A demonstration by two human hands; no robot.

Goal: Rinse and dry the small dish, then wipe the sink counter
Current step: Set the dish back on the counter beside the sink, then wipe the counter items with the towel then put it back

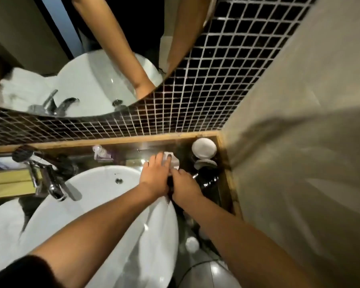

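My left hand (155,175) rests with spread fingers on a small white object (173,161), a cloth or the small dish, on the dark counter (133,154) just right of the white basin (104,204). My right hand (184,187) sits close beside it, fingers curled at the white object's near edge; what it grips is hidden. Both forearms reach in from the bottom of the view.
A chrome tap (50,181) stands at the basin's left. A white round lid on a dark jar (204,148) and a dark bottle (210,177) stand in the right corner by the wall. A small clear bottle (100,152) sits at the back. A white towel (2,227) lies left.
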